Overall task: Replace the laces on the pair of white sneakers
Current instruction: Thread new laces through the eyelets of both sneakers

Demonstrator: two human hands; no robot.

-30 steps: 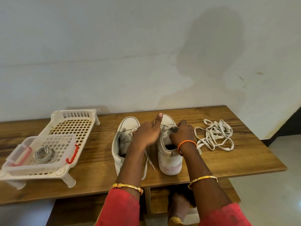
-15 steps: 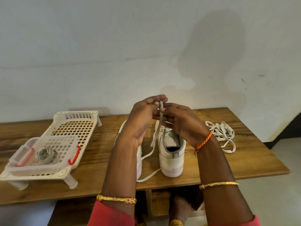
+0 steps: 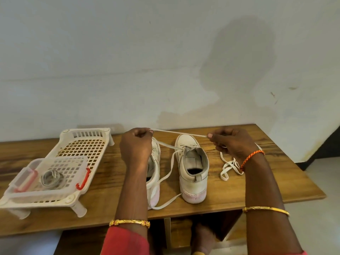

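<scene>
Two white sneakers stand on the wooden table (image 3: 276, 181), heels toward me. The right sneaker (image 3: 193, 172) is in full view. The left sneaker (image 3: 154, 162) is mostly hidden behind my left forearm. A white lace (image 3: 178, 133) stretches taut above the shoes, pinched at one end by my left hand (image 3: 136, 146) and at the other by my right hand (image 3: 230, 142). More of that lace runs down to the right sneaker's eyelets and trails over the table toward me. A loose pile of white laces (image 3: 228, 166) lies right of the shoes, partly behind my right wrist.
A white perforated plastic rack (image 3: 86, 142) stands on the table's left side. On it sits a clear lidded box with red clips (image 3: 51, 177) holding a coiled grey lace. A wall rises right behind the table. The table's front edge is near me.
My hands, joined high above the right sneaker half a second ago, have moved apart sideways and lower, drawing the lace out straight between them.
</scene>
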